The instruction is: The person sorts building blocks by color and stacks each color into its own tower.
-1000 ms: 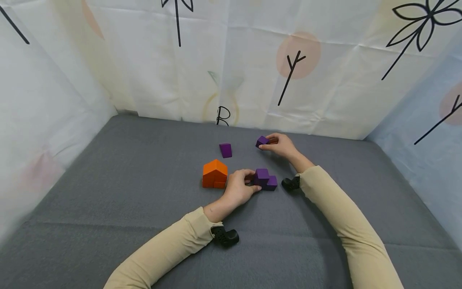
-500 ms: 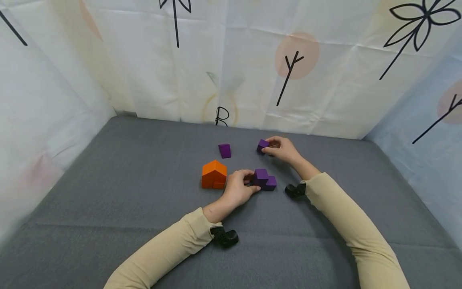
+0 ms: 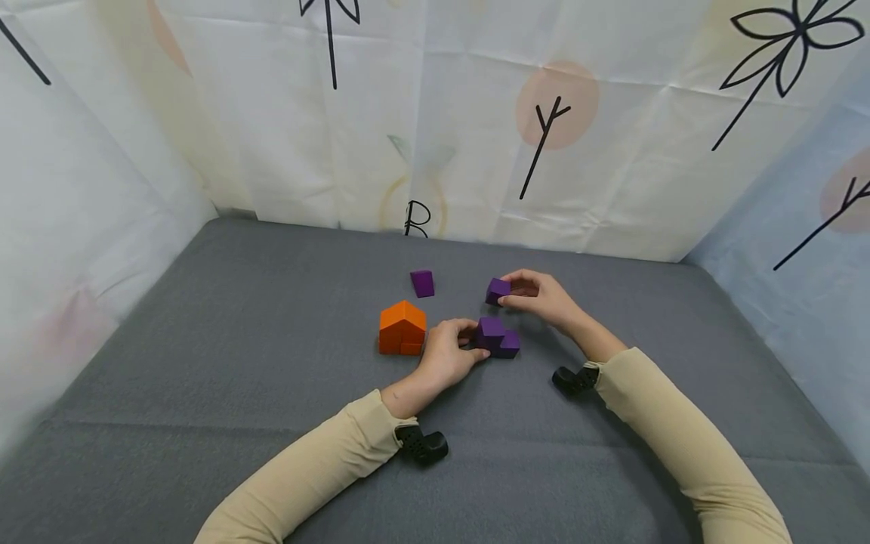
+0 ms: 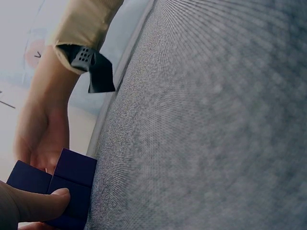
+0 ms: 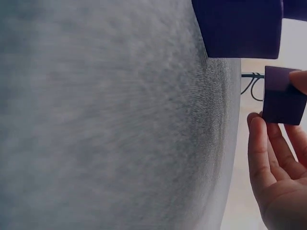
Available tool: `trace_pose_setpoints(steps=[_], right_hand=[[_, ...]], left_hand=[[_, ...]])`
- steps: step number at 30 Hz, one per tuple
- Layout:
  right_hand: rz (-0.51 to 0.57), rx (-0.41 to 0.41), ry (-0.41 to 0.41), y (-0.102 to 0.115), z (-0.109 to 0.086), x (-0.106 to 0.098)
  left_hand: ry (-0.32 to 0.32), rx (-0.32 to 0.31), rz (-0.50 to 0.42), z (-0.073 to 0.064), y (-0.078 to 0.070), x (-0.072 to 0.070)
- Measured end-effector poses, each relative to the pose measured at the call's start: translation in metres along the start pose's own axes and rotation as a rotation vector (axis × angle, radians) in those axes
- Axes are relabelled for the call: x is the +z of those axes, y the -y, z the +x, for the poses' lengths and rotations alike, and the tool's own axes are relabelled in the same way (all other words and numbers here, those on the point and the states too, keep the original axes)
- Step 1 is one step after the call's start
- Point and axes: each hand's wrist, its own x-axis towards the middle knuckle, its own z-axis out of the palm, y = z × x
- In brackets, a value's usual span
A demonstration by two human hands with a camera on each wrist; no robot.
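My left hand (image 3: pixel 447 351) grips a small group of purple blocks (image 3: pixel 491 332) from its left side, thumb in front and fingers behind. The group is stepped, with a taller part at the left and a lower one at the right. In the left wrist view my thumb (image 4: pixel 48 203) lies across the dark faces of these blocks (image 4: pixel 74 167). Just behind the group, my right hand (image 3: pixel 547 302) pinches a single purple block (image 3: pixel 498 291) between thumb and fingertips. The right wrist view has this block (image 5: pixel 283 100) off the cloth, with the group's near corner (image 5: pixel 242 28) above.
An orange house-shaped block build (image 3: pixel 402 329) stands close to the left of my left hand. Farther back lies a loose purple block (image 3: pixel 422 283) with a slanted side. Grey cloth (image 3: pixel 238 363) covers the table, and printed white curtains (image 3: pixel 462 136) hang behind and at both sides.
My right hand has drawn the single purple block nearer, toward the purple group. The left hand has stayed in place with its grip on the group.
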Motion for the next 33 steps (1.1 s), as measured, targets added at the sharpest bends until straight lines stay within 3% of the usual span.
trace_pose_setpoints(steps=[18, 33], right_hand=[[0.02, -0.087, 0.063, -0.004, -0.032, -0.006], [0.032, -0.15, 0.152, -0.005, -0.046, -0.006]], left_hand=[[-0.001, 0.01, -0.016, -0.001, 0.0, 0.0], [-0.012, 0.018, -0.013, -0.001, 0.0, -0.001]])
